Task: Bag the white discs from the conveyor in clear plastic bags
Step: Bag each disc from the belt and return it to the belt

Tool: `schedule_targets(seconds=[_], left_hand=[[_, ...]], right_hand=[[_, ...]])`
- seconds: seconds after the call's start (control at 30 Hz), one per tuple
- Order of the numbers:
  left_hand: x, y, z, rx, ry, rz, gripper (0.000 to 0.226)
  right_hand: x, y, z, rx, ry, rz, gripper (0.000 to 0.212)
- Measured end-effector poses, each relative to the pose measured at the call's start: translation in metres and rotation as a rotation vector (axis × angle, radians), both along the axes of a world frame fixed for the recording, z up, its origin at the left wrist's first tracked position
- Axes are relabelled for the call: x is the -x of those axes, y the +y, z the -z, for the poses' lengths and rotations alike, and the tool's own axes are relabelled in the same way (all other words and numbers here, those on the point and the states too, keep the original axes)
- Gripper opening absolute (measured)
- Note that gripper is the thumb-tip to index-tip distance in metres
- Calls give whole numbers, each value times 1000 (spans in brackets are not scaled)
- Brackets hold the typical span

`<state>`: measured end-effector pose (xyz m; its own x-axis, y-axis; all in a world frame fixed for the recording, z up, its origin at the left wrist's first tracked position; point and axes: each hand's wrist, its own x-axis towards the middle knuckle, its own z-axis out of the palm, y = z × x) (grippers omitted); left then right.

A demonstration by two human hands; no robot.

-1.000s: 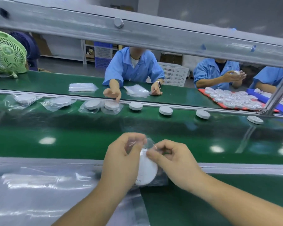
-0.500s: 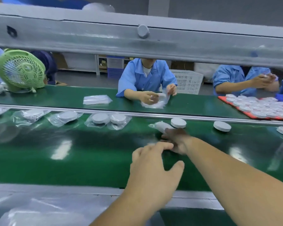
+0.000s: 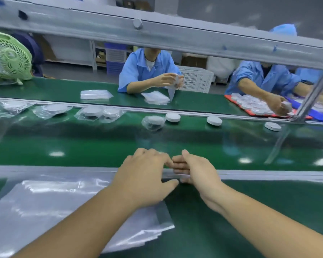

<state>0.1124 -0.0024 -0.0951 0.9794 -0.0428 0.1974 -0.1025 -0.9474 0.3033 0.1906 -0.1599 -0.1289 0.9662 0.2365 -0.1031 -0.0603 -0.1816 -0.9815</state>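
The left hand (image 3: pixel 145 175) lies flat, fingers straight, on the corner of the stack of clear bags (image 3: pixel 54 207). The right hand (image 3: pixel 196 172) is just beside it, fingers straight too, tips touching the left's. Neither holds anything. Bare white discs (image 3: pixel 214 120) sit on the belt (image 3: pixel 101 146), well beyond the fingertips. The step is probably taking one bag: drag off only the top sheet (thin film clings), then reach for a disc. No readable writing.
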Motion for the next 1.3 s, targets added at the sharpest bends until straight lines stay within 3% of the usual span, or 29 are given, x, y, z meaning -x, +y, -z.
schedule_targets(seconds=[0.13, 0.33, 0.5, 0.67, 0.93, 1.2, 1.3], left_hand=[[36, 14, 16, -19, 36, -40, 43], [65, 5, 48, -92, -16, -48, 47], [67, 4, 59, -86, -65, -47, 34], [53, 4, 60, -142, -112, -89, 50], [44, 8, 66, -145, -113, -32, 33], [44, 9, 64, -23, -281, -19, 20], [45, 5, 63, 30, -313, -7, 26]], right_hand=[[39, -17, 19, -104, 23, 48, 38], [64, -24, 27, -209, -129, 146, 33], [67, -25, 28, -180, -164, 130, 38], [65, -21, 30, -115, -190, 114, 37], [66, -21, 30, -62, -230, 22, 32], [64, -21, 31, -41, -237, -10, 26], [63, -21, 34, -17, -251, 14, 21]])
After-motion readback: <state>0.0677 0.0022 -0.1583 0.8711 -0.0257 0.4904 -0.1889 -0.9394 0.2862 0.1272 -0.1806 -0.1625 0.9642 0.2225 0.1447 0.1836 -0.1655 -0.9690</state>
